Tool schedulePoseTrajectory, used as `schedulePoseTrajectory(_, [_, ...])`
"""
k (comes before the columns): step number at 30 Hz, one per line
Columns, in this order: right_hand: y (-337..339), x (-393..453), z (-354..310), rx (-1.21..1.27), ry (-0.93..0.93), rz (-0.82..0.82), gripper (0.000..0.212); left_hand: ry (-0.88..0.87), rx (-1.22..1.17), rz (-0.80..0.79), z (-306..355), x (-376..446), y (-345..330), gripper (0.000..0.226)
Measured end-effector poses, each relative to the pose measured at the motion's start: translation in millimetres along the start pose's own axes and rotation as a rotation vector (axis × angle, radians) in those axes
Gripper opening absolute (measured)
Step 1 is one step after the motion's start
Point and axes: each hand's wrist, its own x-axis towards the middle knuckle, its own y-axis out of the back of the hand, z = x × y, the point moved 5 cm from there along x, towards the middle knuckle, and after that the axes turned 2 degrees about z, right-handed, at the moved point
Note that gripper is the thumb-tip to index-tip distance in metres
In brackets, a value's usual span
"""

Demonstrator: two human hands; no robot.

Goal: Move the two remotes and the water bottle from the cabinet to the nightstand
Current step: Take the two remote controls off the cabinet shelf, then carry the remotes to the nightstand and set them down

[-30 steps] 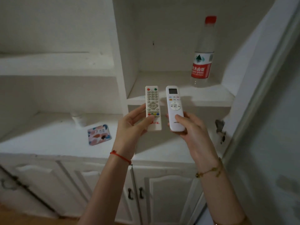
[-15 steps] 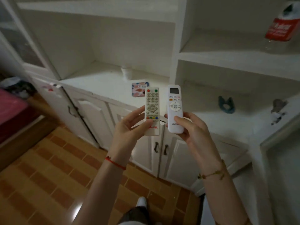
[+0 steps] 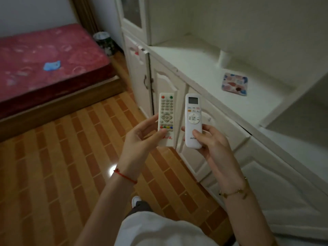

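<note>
Left hand [image 3: 142, 139] has its fingers wrapped round the buttoned TV remote [image 3: 166, 119], right hand [image 3: 211, 142] grips the rounded white remote [image 3: 193, 119] (screen on top), both upright, side by side, just apart, over the tiled floor [image 3: 53, 166] beside the cabinet [image 3: 195, 68].

Head cam looks down, close over both hands [image 3: 140, 139].

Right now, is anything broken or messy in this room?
A little. The white cabinet has a chipped-looking spot on its counter edge near the left corner, and something small and blue lies alone on the bare red mattress. Both remotes look fine in the hands.
</note>
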Motion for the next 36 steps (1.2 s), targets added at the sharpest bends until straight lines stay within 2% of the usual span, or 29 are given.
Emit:
schedulePoseTrajectory(9, [-150.0,56.3,23.5,-0.085,-0.09,-0.249,0.034,-0.009,-0.036,0.288,24.5,23.9,131.1,0.043])
schedulePoseTrajectory(17, [-301.5,87.6,45.3,-0.163,-0.111,-0.47,0.036,-0.05,-0.055,0.465,48.9,39.2,253.9,0.047])
schedulePoseTrajectory(22, [-373.8,101.8,62.5,-0.23,-0.16,-0.604,0.035,-0.065,-0.078,0.622,55.4,44.8,311.8,0.05])
schedulePoseTrajectory(25, [-414.0,114.0,71.6,-0.263,-0.187,-0.679,0.036,-0.068,-0.116,0.711,58.0,53.0,342.8,0.045])
schedulePoseTrajectory(32, [-530.1,160.0,87.3,-0.325,-0.256,-0.85,0.033,-0.102,-0.187,0.91,75.1,95.0,426.0,0.04])
schedulePoseTrajectory(36, [-605.4,193.1,84.5,-0.371,-0.258,-0.944,0.025,-0.131,-0.217,1.01,95.7,130.2,474.4,0.041])
